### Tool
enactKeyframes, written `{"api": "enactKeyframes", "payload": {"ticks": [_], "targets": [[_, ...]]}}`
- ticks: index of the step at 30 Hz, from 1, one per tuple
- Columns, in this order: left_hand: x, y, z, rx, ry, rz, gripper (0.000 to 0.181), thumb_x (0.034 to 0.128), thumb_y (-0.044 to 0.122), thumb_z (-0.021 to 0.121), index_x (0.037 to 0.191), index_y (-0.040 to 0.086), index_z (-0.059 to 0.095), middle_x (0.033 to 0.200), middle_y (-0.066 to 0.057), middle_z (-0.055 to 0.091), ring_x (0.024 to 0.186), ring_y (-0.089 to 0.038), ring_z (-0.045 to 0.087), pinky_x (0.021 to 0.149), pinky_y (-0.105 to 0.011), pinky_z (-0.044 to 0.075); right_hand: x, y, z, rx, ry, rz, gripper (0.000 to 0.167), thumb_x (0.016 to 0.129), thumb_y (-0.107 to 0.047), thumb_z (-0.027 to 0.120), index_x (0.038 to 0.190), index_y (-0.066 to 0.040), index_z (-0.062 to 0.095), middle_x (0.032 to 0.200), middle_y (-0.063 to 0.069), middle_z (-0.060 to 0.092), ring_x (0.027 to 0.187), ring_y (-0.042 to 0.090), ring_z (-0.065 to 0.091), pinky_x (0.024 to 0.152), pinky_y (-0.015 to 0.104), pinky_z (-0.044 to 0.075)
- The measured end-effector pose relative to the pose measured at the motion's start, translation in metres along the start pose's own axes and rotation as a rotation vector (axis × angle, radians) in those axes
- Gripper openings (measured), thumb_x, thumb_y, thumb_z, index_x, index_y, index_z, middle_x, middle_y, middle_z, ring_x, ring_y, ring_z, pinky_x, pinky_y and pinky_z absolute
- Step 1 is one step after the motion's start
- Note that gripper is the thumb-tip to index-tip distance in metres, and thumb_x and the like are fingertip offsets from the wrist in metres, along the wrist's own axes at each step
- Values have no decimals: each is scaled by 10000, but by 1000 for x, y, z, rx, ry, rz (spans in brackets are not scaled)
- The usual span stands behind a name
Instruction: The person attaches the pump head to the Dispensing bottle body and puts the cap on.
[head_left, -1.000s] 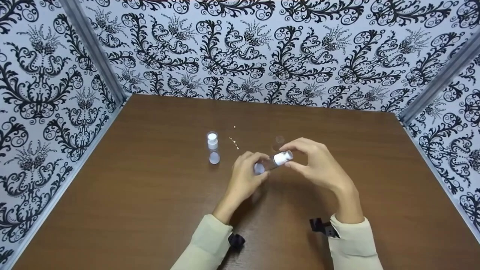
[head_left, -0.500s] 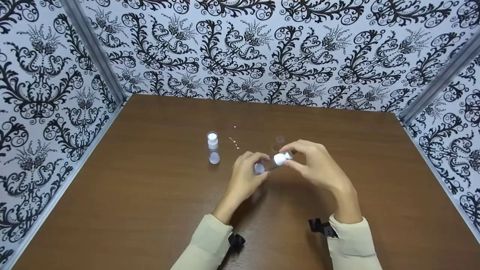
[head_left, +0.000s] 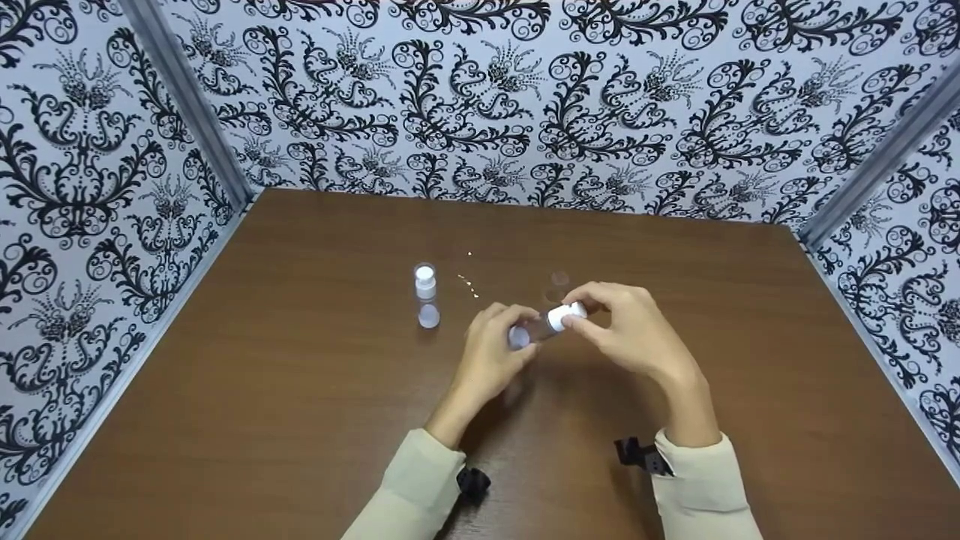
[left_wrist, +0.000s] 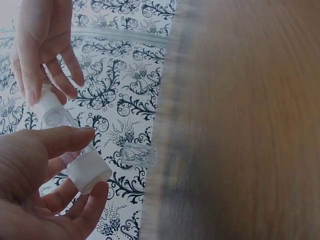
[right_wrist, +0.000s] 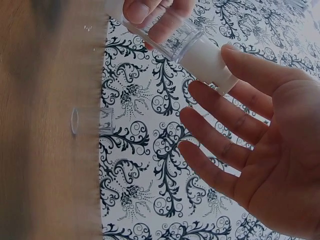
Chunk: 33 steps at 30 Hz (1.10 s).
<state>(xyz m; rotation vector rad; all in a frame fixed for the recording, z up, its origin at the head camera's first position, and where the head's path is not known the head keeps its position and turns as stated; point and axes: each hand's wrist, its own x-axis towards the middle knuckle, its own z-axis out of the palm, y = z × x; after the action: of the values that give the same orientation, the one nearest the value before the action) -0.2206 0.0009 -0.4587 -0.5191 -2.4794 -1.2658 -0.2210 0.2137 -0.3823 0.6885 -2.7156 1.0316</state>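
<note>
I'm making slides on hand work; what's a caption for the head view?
Left hand grips a clear bottle, right hand its white top; a second bottle sits nearby.

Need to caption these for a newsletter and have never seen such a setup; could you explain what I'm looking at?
There is no machine here, just a person working with two bare hands. The wide picture is taken from the head, looking forward and down; the other two are taken from the left and right wrists. On the brown table stands a small clear bottle with a white top. Farther right is a clear cap-like piece, and between them lie tiny pale specks, too small to identify. The left hand holds a second, similar bottle at a slant, while the right hand grips its white end.
</note>
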Motion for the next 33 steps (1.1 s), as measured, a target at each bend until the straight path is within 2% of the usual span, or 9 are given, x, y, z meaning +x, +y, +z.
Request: {"api": "enactKeyframes", "payload": {"ticks": [7,15,23,33], "targets": [[0,0,0,6,-1,-1,353,797,78,917,1119,119,778,1011,-64,708,936,-239,632,855,-408,482,-1,0,-3,6,15,-11,277,934,-183,837,1186,-93,765,1060,-12,753,986,164,688,978,458,546],[-2,1,-2,10,-20,-20,352,820,99,913,1143,139,778,1038,-39,712,970,-224,641,882,-398,492,-3,2,-7,21,36,-70,354,880,-157,887,1212,-132,766,1160,31,754,1070,184,705,997,441,536],[-2,1,-1,13,-8,-6,347,812,100,918,1127,141,778,1026,-39,712,955,-219,639,871,-391,492,-3,4,-7,16,24,-146,336,866,-101,890,1181,-133,779,1147,-49,748,1079,159,685,997,440,535],[-2,2,-1,21,-3,-4,346,808,98,916,1124,140,782,1006,-33,705,936,-222,638,855,-385,492,-2,4,-4,-4,-3,-117,238,899,-109,860,1126,-138,797,1045,-78,755,979,111,679,945,395,538]]}}
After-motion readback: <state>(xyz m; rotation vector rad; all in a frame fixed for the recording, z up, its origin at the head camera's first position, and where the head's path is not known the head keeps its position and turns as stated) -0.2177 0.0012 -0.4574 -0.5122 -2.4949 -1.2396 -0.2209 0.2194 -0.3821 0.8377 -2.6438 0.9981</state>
